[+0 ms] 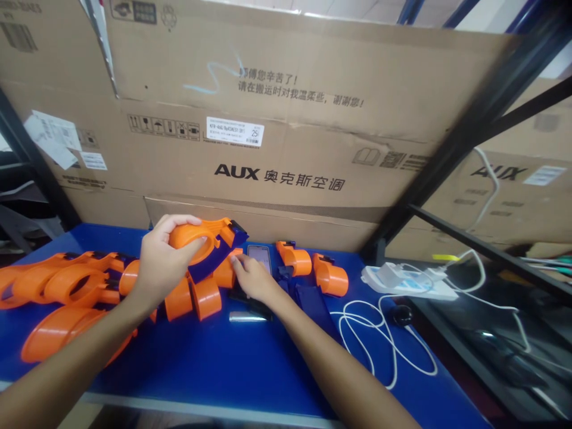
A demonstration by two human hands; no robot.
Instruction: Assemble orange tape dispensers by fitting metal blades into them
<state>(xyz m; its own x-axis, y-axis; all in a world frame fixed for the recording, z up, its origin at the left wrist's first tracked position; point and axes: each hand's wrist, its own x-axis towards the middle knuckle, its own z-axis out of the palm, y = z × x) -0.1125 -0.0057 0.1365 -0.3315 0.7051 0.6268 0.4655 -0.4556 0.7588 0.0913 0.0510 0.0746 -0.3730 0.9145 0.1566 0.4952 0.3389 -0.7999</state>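
My left hand (161, 262) is closed around an orange plastic tape dispenser (210, 238) with a dark blue strip along its underside, held just above the blue table (250, 357). My right hand (250, 277) rests on the table with its fingers pinched at the lower end of that dispenser, beside a phone (260, 256) lying flat. Under both hands lie several more orange dispenser parts (196, 298). A pile of assembled orange dispensers (67, 286) lies at the left.
Two orange parts (313, 268) and loose dark blue pieces (308, 298) lie right of the phone. A white power strip (406, 280) with coiled white cable (379, 339) sits at the right. Large cardboard boxes (286, 149) wall the back; a dark metal rack frame (469, 125) stands at the right.
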